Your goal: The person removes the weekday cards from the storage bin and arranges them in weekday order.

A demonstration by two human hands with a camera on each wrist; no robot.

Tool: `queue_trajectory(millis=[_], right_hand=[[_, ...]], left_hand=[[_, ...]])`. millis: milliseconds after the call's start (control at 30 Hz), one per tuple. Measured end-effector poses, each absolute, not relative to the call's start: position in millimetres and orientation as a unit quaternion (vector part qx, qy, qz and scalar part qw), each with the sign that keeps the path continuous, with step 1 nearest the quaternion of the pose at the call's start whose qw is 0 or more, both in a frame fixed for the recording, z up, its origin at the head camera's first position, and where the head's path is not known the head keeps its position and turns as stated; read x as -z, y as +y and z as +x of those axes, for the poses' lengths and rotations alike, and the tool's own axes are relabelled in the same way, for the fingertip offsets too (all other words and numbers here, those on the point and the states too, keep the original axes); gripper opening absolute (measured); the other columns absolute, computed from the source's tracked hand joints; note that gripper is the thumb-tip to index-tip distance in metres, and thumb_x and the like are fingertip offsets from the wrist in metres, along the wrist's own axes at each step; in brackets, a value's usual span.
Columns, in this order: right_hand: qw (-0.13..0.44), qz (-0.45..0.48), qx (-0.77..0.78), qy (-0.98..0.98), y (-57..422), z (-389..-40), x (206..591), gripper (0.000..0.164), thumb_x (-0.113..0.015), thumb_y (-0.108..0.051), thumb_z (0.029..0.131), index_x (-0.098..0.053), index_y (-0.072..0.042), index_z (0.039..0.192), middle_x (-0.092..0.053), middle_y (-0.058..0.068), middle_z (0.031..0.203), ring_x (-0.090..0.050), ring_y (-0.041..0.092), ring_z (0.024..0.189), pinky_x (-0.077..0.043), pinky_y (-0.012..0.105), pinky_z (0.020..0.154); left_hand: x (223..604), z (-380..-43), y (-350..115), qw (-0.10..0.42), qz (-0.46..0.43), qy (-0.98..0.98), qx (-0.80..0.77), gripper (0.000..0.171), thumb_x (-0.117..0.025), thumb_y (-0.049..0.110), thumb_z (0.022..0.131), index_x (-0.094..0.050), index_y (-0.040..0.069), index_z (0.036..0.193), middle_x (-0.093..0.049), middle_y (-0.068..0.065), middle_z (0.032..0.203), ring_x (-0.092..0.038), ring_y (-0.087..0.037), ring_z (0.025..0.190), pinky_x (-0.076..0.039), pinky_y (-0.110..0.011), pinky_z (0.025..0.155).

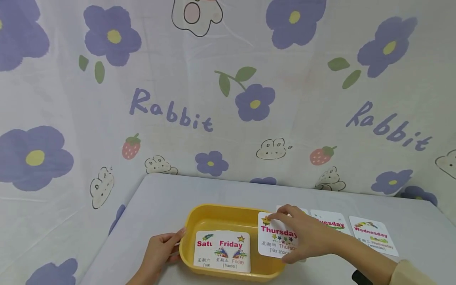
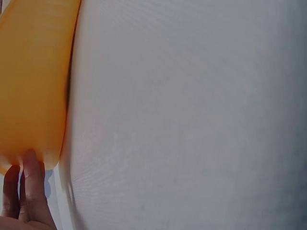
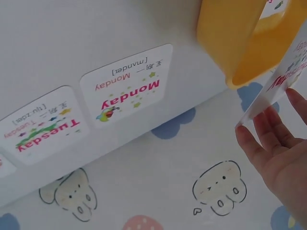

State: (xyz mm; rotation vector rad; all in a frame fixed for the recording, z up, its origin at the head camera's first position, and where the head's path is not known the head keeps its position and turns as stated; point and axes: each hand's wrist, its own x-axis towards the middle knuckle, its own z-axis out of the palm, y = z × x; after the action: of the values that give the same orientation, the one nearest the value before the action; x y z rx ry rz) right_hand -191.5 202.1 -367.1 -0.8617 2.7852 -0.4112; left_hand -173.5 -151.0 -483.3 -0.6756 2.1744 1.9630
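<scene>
In the head view my right hand [image 1: 310, 233] holds up a white Thursday card [image 1: 274, 233] by its edges, over the right end of a yellow plastic tray [image 1: 221, 209]. The right wrist view shows the thumb and fingers of that hand [image 3: 280, 143] on opposite faces of the card [image 3: 273, 91]. My left hand [image 1: 160, 251] grips the tray's left end, thumb at the rim; its fingertips press the outer wall in the left wrist view. A Friday card [image 1: 231, 257] lies in the tray, partly covering a Saturday card [image 1: 204, 253].
Right of the tray a Monday card [image 3: 129, 86], a Tuesday card [image 1: 333, 221] and a Wednesday card [image 1: 374, 235] lie in a row on the white table [image 1: 160, 198]. A patterned cloth [image 1: 228, 138] hangs behind the table's back edge.
</scene>
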Motion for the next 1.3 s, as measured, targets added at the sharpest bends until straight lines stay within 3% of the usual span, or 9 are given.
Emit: queue_trajectory(millis=[333, 533, 767, 933, 1100, 1300], right_hand=[[0.099, -0.269, 0.14, 0.948, 234, -181, 364, 0.081, -0.08, -0.051, 0.06, -0.046, -0.031, 0.13, -0.038, 0.001, 0.131, -0.045, 0.013, 0.095, -0.05, 0.025, 0.073], [0.104, -0.26, 0.143, 0.949, 254, -177, 365, 0.081, -0.079, -0.053, 0.06, -0.045, -0.035, 0.131, -0.038, 0.004, 0.132, -0.044, 0.017, 0.1, -0.051, 0.034, 0.078], [0.104, -0.248, 0.132, 0.954, 268, -176, 371, 0.082, -0.079, -0.054, 0.059, -0.047, -0.029, 0.13, -0.039, 0.006, 0.132, -0.045, 0.017, 0.1, -0.051, 0.033, 0.079], [0.118, -0.244, 0.144, 0.952, 270, -178, 375, 0.083, -0.08, -0.051, 0.058, -0.048, -0.028, 0.13, -0.039, 0.009, 0.133, -0.046, 0.021, 0.1, -0.052, 0.044, 0.083], [0.127, -0.249, 0.143, 0.95, 268, -180, 383, 0.084, -0.081, -0.05, 0.057, -0.047, -0.028, 0.131, -0.04, 0.008, 0.131, -0.045, 0.02, 0.099, -0.051, 0.046, 0.084], [0.163, -0.225, 0.167, 0.946, 268, -180, 400, 0.085, -0.084, -0.046, 0.055, -0.049, -0.025, 0.13, -0.039, 0.011, 0.132, -0.044, 0.025, 0.104, -0.046, 0.057, 0.089]], left_hand=[[484, -174, -150, 0.072, -0.222, 0.722, -0.651, 0.07, -0.07, 0.056, 0.071, -0.065, -0.005, 0.105, -0.07, -0.009, 0.087, -0.067, -0.013, 0.07, -0.057, -0.028, 0.059], [483, -174, -149, 0.075, -0.227, 0.725, -0.646, 0.071, -0.07, 0.057, 0.07, -0.066, -0.004, 0.105, -0.07, -0.008, 0.086, -0.066, -0.012, 0.068, -0.057, -0.028, 0.059], [481, -172, -150, 0.071, -0.229, 0.719, -0.653, 0.069, -0.07, 0.056, 0.071, -0.066, -0.005, 0.104, -0.07, -0.008, 0.084, -0.066, -0.012, 0.068, -0.057, -0.028, 0.06], [480, -172, -150, 0.067, -0.23, 0.716, -0.655, 0.068, -0.07, 0.055, 0.071, -0.066, -0.005, 0.103, -0.07, -0.007, 0.083, -0.066, -0.012, 0.067, -0.057, -0.028, 0.059], [481, -172, -150, 0.069, -0.233, 0.716, -0.655, 0.069, -0.071, 0.055, 0.071, -0.066, -0.006, 0.104, -0.071, -0.008, 0.084, -0.066, -0.012, 0.067, -0.057, -0.028, 0.059], [482, -173, -150, 0.073, -0.235, 0.717, -0.652, 0.071, -0.07, 0.056, 0.071, -0.065, -0.006, 0.105, -0.071, -0.008, 0.085, -0.067, -0.012, 0.068, -0.057, -0.028, 0.059]])
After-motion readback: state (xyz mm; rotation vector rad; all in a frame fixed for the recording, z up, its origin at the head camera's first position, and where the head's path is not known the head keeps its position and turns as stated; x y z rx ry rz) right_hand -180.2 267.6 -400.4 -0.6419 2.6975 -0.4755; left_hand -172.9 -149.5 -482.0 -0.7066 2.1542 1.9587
